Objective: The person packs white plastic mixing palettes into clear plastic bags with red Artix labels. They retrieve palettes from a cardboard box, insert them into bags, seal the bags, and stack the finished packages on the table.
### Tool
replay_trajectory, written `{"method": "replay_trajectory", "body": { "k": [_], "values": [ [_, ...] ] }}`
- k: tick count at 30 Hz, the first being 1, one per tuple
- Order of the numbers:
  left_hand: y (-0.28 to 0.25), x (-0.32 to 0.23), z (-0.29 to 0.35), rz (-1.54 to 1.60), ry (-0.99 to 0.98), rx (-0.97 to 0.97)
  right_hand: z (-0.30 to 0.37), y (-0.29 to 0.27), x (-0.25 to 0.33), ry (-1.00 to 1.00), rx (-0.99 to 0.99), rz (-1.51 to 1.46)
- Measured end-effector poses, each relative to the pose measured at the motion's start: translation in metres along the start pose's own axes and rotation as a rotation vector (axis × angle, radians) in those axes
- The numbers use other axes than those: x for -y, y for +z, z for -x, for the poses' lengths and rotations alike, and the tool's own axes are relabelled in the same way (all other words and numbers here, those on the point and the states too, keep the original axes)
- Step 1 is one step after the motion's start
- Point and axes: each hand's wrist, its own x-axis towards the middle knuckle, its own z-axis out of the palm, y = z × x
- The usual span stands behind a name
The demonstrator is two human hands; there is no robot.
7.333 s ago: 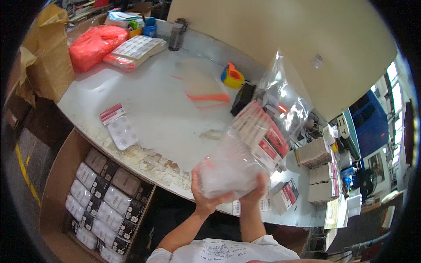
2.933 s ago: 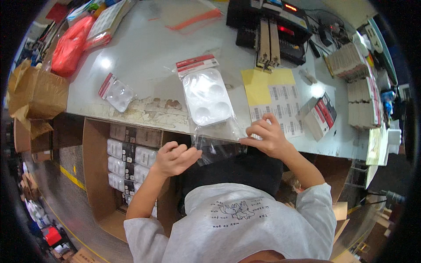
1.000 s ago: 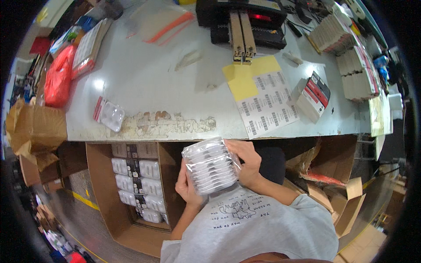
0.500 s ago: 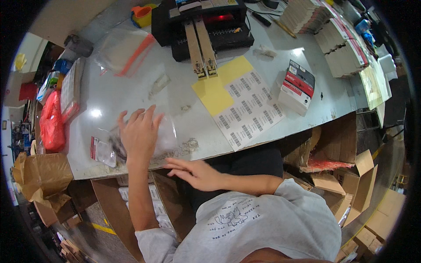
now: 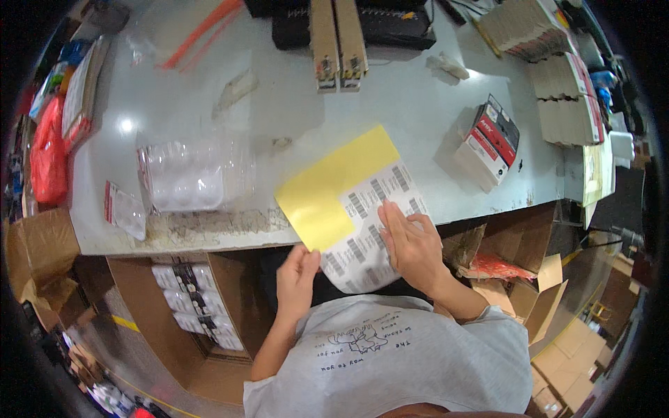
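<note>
A sheet of barcode labels (image 5: 355, 195), with part of its yellow backing bare, lies at the table's front and hangs a little over the edge. My left hand (image 5: 297, 280) pinches its near left edge between thumb and fingers. Over the printed labels, my right hand (image 5: 412, 245) rests with its fingers stretched out flat. Whether a label sticks to those fingertips I cannot tell. To the left, a clear plastic pack with white rounded contents (image 5: 188, 177) lies on the table, beside a small clear pouch with a red header (image 5: 127, 210).
A black machine with two metal rails (image 5: 339, 49) stands at the back. At right are a red, white and black box (image 5: 486, 146) and stacks of flat cards (image 5: 568, 83). A red plastic bag (image 5: 50, 153) sits at far left. Open cartons (image 5: 230, 285) stand below the table edge.
Both hands have moved to the label sheet, the left leaving the clear plastic pack. The sheet has come nearer, past the front edge. The view has shifted too.
</note>
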Motion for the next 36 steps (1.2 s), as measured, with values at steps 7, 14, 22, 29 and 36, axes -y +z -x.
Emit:
{"method": "replay_trajectory", "body": {
  "k": [7,14,22,29,36],
  "values": [
    [0.019,-0.042,-0.031,0.226,0.098,0.14,-0.054,-0.01,-0.02,0.045,-0.016,-0.489],
    [0.01,-0.046,-0.039,0.155,0.169,0.291,-0.083,0.011,-0.033,-0.051,0.031,-0.702],
    [0.011,-0.05,-0.048,0.238,0.097,0.294,-0.076,0.026,-0.036,-0.015,-0.104,-0.685],
    [0.001,-0.062,-0.065,0.023,0.216,0.146,-0.078,0.013,-0.044,0.023,-0.21,-0.776],
    [-0.007,-0.075,-0.107,-0.341,0.342,0.005,-0.106,-0.046,-0.05,-0.033,-0.289,-0.587]
  ]
}}
